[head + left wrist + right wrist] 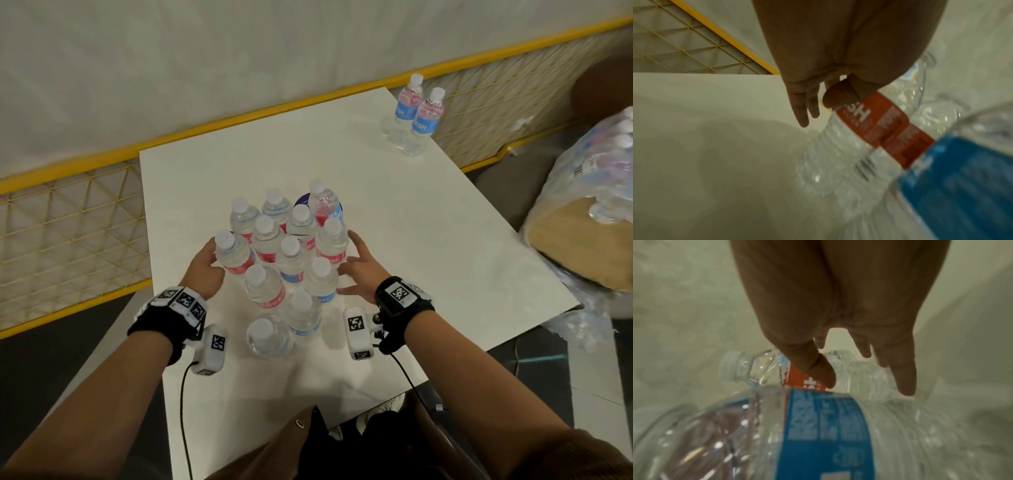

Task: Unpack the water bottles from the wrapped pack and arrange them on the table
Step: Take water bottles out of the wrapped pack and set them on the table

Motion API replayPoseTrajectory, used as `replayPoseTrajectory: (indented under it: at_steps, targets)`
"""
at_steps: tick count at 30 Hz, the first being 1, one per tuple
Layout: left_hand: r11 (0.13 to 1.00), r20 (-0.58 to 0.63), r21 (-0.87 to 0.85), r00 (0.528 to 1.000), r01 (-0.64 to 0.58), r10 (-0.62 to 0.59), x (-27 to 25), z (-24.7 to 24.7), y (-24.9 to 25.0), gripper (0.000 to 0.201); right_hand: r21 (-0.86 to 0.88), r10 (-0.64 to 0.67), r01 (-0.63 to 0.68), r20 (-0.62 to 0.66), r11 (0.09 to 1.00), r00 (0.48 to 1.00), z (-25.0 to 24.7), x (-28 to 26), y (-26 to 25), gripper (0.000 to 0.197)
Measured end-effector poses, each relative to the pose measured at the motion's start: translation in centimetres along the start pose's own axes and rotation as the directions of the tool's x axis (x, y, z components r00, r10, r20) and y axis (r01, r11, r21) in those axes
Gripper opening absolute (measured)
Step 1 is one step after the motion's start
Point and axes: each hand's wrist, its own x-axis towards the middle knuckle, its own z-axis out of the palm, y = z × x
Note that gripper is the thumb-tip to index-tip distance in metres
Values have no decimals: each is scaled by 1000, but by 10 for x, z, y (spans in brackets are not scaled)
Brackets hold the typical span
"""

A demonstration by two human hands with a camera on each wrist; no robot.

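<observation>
Several clear water bottles (287,253) with white caps and red or blue labels stand bunched in the middle of the white table (428,222). My left hand (205,262) lies against the leftmost bottle (233,255); in the left wrist view its thumb (838,97) touches that bottle's red label (871,126) while the fingers (802,112) point straight down beside it. My right hand (356,263) is spread open against the right side of the bunch, fingers by a red-labelled bottle (330,245). In the right wrist view the thumb (818,371) rests on a red label behind a blue-labelled bottle (818,434).
Two more bottles (416,116) stand at the table's far right corner. The torn plastic-wrapped pack (589,178), with bottles inside, sits off the table's right edge. A yellow mesh railing (68,219) runs along the left and far sides.
</observation>
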Motion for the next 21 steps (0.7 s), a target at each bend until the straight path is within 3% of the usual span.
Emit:
replayPoseTrajectory:
  at_steps: [4,7,11,15,21]
  targets:
    - [989,4,-141,999,35,-35,17,-19,14,78,95,37,-34,-31,995,999,-19,4,16,74]
    - [942,60,-316,994,110,-95,19,-23,29,59,127,66,-61,-36,990,997,-30,6,18,70]
    - [871,195,-430,966,237,-167,17,-14,45,48,-15,65,-67,-123,998,990,-38,15,9,63]
    - [855,141,-484,981,187,-135,19,0,44,46,-215,-22,-24,-207,976,978,-50,36,-8,48]
    - [829,127,-525,981,192,-147,17,5,49,30,-624,-178,82,-92,777,980,-55,69,-51,48]
